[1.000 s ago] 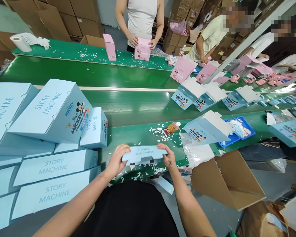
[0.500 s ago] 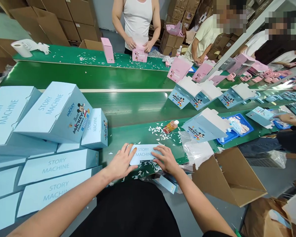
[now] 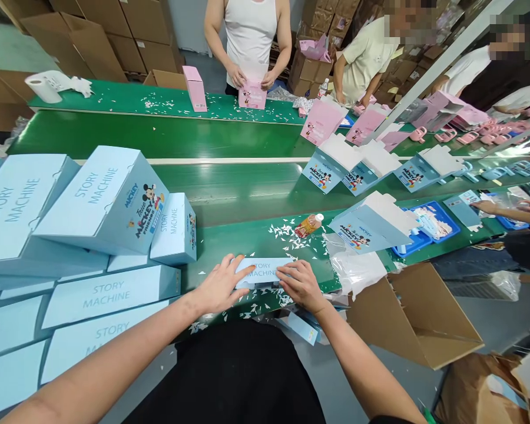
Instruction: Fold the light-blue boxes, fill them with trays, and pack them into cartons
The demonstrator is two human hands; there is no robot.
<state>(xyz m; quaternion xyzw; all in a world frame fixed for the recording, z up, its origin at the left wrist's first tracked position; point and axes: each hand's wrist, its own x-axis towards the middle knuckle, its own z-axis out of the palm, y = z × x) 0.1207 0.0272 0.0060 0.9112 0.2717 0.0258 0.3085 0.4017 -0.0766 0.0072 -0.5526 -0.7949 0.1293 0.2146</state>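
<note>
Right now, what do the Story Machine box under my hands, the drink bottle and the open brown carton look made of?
Story Machine box: probably smooth paperboard, given its flat, printed face.
Drink bottle: likely clear, glossy plastic; amber contents seem to show through.
Open brown carton: apparently matte corrugated cardboard, judging by its plain tan panels.

My torso wears a plain black garment (image 3: pixel 242 371); a black sleeve edge (image 3: pixel 384 419) shows at my right arm. My left hand (image 3: pixel 221 287) and right hand (image 3: pixel 304 287) are ungloved, without rings.
</note>
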